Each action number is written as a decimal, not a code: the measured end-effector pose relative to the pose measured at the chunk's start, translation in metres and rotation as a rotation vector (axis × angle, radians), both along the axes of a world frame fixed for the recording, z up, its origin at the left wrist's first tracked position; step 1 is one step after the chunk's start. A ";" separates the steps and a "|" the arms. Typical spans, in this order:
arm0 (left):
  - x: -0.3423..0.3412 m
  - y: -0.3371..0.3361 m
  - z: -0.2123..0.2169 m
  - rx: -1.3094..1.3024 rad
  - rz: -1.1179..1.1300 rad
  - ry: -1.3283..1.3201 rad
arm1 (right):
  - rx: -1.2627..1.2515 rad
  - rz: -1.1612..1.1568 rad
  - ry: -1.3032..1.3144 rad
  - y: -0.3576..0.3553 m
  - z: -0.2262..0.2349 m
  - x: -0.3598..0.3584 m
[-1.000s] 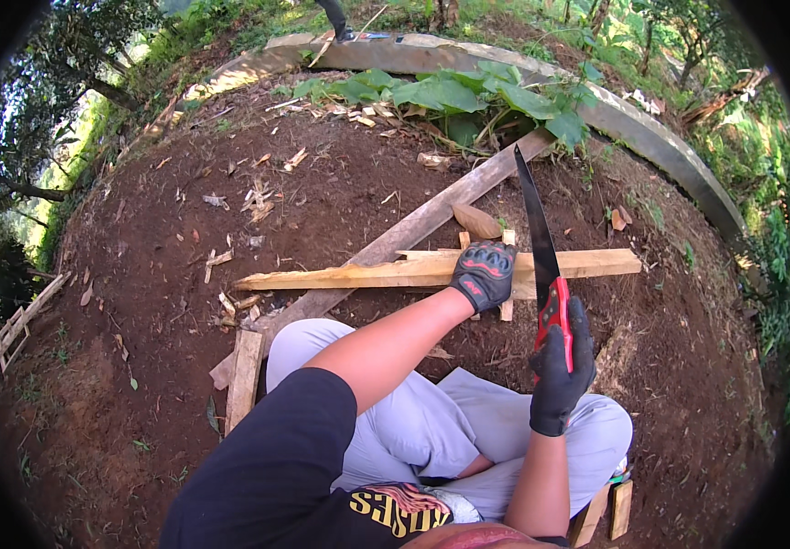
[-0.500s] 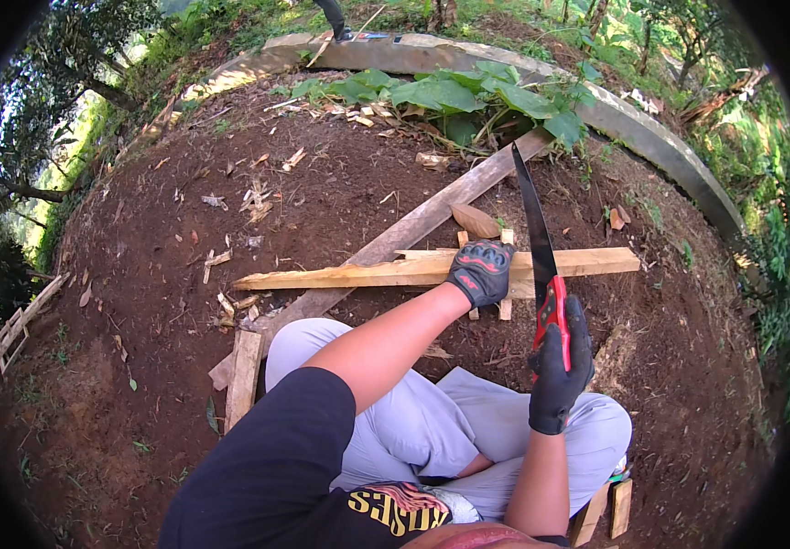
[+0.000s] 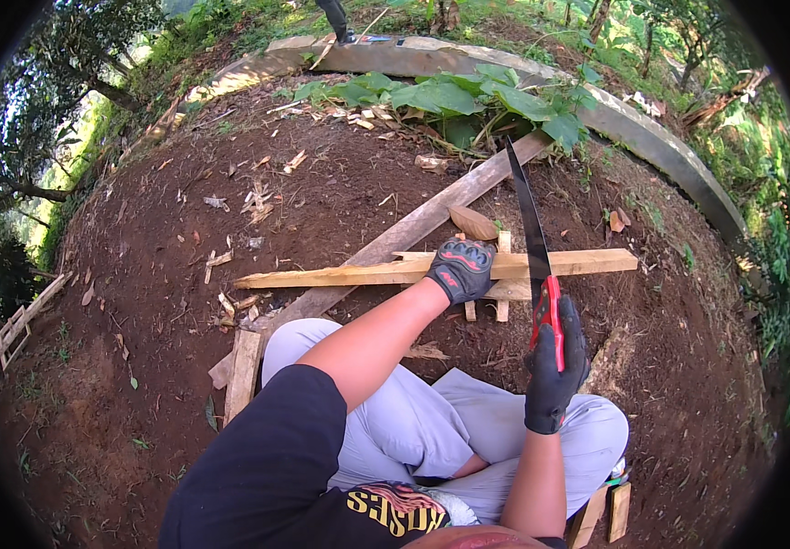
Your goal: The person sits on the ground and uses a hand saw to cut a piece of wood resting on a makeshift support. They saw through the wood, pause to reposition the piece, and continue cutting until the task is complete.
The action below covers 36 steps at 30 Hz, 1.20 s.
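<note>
A pale wooden plank (image 3: 340,276) lies crosswise in front of me, its left end tapering to a jagged point. Wrapped over its middle is my left hand (image 3: 464,270), in a black glove with red trim. My right hand (image 3: 555,371), also gloved in black, grips the red handle of a handsaw (image 3: 533,229). The saw's long dark blade points away from me and crosses the plank to the right of my left hand. Short wooden strips (image 3: 503,311) sit under the plank there. Whether the teeth touch the wood, I cannot tell.
A long weathered board (image 3: 413,228) runs diagonally under the plank. Beyond it are broad green leaves (image 3: 445,96) and a low concrete curb (image 3: 386,60), where a person's leg (image 3: 333,16) shows. A short wood block (image 3: 244,373) lies beside my left knee; wood chips dot the brown soil.
My left hand has slid a little to the left along the plank. The saw and my right hand have also shifted slightly left, the blade still across the plank.
</note>
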<state>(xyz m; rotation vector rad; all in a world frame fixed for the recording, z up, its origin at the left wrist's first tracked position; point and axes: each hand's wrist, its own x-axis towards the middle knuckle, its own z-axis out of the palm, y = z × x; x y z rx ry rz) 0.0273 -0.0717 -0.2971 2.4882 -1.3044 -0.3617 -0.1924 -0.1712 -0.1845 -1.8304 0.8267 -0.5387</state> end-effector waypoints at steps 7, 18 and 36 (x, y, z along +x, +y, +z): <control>-0.011 -0.010 -0.007 -0.015 0.010 0.018 | -0.048 0.013 -0.053 -0.002 0.011 0.002; -0.016 -0.021 -0.008 -0.025 0.032 0.001 | -0.143 0.040 0.053 -0.001 0.014 0.004; -0.015 -0.025 -0.005 -0.094 0.035 0.082 | -0.374 0.087 0.061 0.001 0.001 0.001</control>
